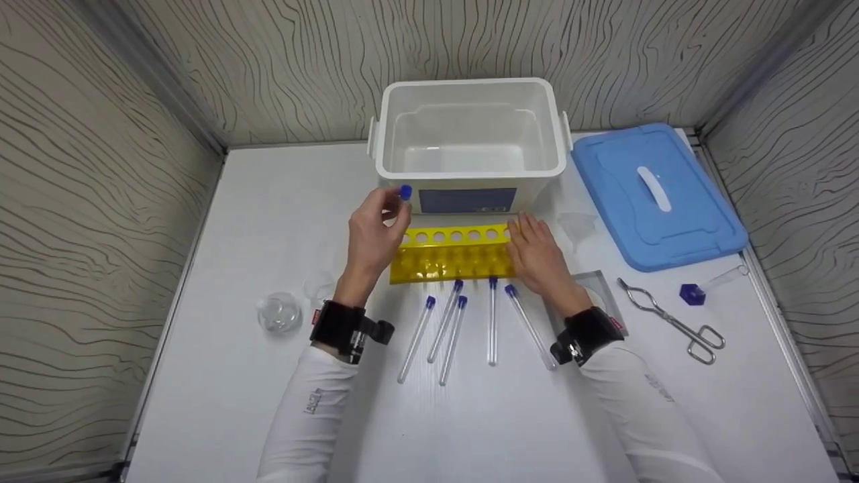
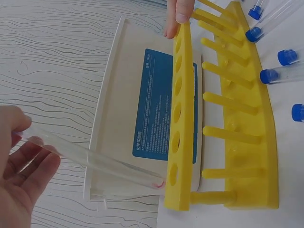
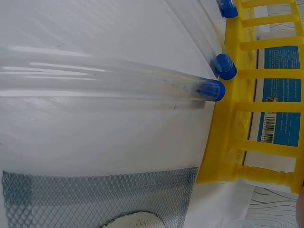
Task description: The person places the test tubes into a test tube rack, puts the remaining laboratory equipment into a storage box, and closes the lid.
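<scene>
left hand (image 1: 376, 228) pinches the test tube (image 2: 97, 160) near its cap (image 1: 406, 192), a good spot; right hand (image 1: 539, 253) lays straight fingers (image 1: 528, 228) on the test-tube rack (image 1: 456, 263); tube's likely light, slippery, breakable

A white surface (image 1: 201, 416), which I watch remotely, carries an open white bin (image 1: 470, 176) with a yellow rack (image 1: 456, 261) in front. Nearer my camera lie five blue-capped test tubes (image 1: 493, 329); on my right, a wire gauze (image 3: 95, 190), metal tongs (image 1: 661, 314), a blue lid (image 1: 614, 194) and a clear cylinder (image 1: 721, 280); on my left, a round glass vessel (image 1: 279, 314).
</scene>
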`<state>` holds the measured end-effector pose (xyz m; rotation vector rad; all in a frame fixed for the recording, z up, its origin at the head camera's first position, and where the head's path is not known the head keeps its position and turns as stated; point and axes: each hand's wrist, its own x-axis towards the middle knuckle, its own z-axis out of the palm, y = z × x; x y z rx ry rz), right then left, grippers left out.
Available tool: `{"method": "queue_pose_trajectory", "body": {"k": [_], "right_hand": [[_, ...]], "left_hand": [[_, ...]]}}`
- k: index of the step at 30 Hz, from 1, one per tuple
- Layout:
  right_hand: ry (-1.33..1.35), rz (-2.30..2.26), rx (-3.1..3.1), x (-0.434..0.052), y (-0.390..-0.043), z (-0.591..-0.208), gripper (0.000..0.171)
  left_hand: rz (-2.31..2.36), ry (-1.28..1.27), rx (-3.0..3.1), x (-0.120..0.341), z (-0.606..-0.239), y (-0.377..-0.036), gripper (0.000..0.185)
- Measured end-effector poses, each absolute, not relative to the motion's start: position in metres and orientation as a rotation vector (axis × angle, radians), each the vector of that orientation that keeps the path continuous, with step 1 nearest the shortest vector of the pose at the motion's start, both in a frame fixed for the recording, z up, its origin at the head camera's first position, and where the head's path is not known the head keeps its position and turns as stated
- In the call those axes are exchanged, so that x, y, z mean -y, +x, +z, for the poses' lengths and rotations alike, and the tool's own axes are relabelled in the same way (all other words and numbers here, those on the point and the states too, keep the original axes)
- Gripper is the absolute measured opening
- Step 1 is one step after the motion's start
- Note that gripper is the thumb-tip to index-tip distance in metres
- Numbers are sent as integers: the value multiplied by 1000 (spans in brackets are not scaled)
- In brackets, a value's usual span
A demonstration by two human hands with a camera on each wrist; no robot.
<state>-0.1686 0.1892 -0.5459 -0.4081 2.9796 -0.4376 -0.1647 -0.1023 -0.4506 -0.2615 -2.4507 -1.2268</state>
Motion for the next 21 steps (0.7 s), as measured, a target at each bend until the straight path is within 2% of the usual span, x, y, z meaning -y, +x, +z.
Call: {"method": "queue_pose_trajectory", "body": {"k": [21], "right_hand": [[-482, -468, -3048, -191, -169, -552, 57]], "left_hand": [[-1344, -131, 2534, 104, -477, -171, 26]]}}
